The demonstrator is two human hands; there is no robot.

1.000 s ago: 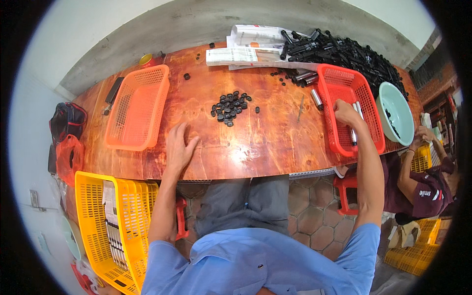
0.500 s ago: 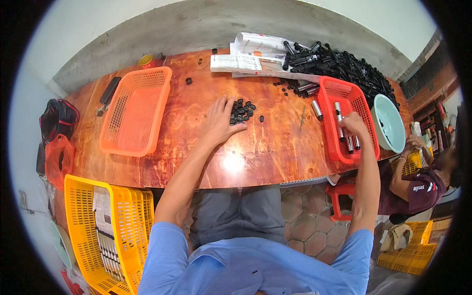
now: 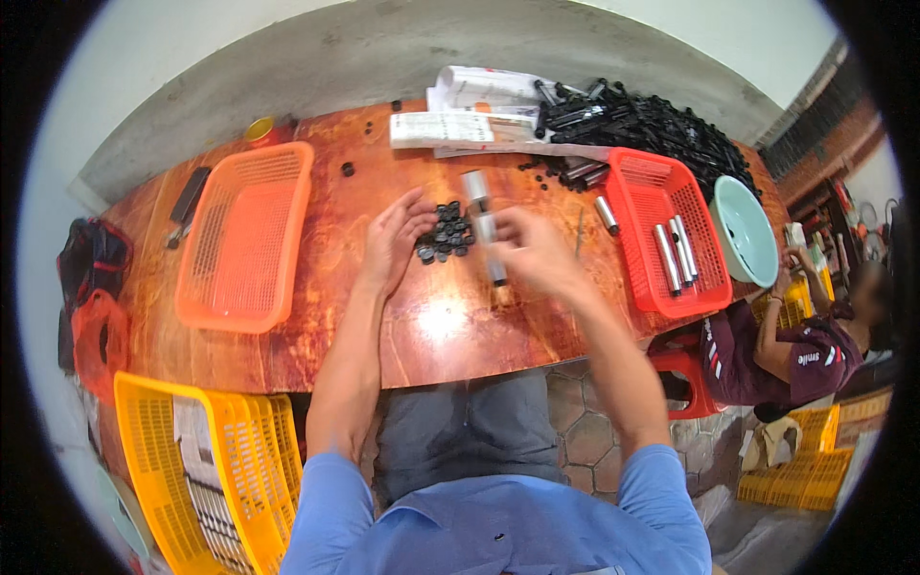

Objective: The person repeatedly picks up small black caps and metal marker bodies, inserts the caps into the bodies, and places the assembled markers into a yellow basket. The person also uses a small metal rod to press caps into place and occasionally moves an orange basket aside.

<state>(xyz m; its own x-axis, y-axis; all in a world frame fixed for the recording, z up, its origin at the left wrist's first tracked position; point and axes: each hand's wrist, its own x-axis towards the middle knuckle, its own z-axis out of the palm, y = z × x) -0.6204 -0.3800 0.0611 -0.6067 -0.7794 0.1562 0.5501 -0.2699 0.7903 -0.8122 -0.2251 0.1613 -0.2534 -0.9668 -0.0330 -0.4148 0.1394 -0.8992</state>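
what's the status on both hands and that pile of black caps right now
Left hand open, fingers at the pile of black caps. Right hand, motion-blurred, grip shut on silver tubes above the table. Nothing between hands and pile.

Wooden table (image 3: 450, 326), glossy reddish-brown top, against a grey wall. On it: an orange mesh basket (image 3: 247, 235) at left; a dark flat object (image 3: 188, 196) beyond the basket's far corner; a small pile of black caps (image 3: 444, 233) at centre; papers (image 3: 450, 129) at the far edge; a heap of black tubes (image 3: 661, 129) far right; a red basket (image 3: 671, 230) holding silver tubes (image 3: 671, 254).
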